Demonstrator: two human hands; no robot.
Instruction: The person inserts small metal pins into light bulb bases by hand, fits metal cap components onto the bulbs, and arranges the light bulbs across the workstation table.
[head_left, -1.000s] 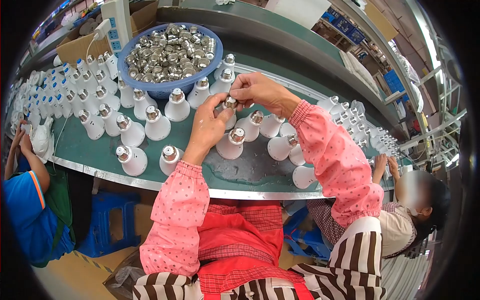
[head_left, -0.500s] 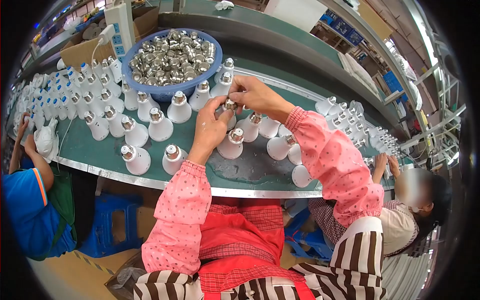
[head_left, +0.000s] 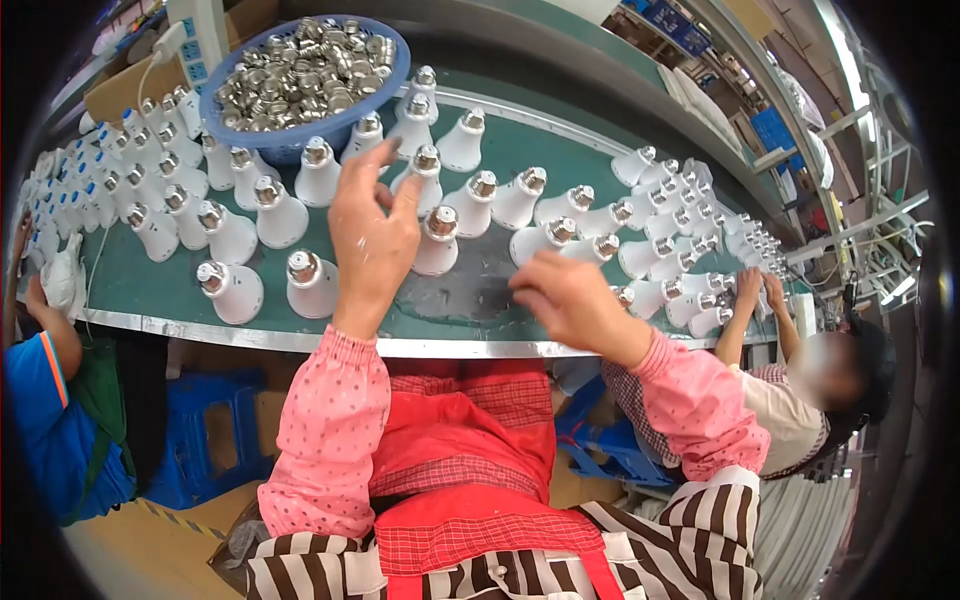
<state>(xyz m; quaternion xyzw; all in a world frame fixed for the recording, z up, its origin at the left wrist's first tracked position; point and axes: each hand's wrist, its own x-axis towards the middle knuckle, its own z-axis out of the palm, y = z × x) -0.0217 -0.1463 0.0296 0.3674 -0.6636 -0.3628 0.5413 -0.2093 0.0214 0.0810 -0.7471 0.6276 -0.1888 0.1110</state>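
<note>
My left hand has its fingers apart, with thumb and fingertips beside a white LED bulb with a silver screw cap; whether they touch it I cannot tell. My right hand is over the front part of the bench, fingers loosely bent and slightly blurred, with nothing visible in them. Closest to it are a tilted bulb and another bulb. In front of my left hand's fingers, a capped bulb stands upright. Beyond the bulbs sits a blue basket heaped with loose metal screw caps.
Rows of bulbs cover the green bench on both sides. A power strip rises behind the basket. One co-worker in blue sits at the left; another person works at the right. Blue stools stand below the bench edge.
Both hands were together at a bulb's metal cap. They have separated; my right hand has come down to the right, towards the front edge. The camera view has shifted.
</note>
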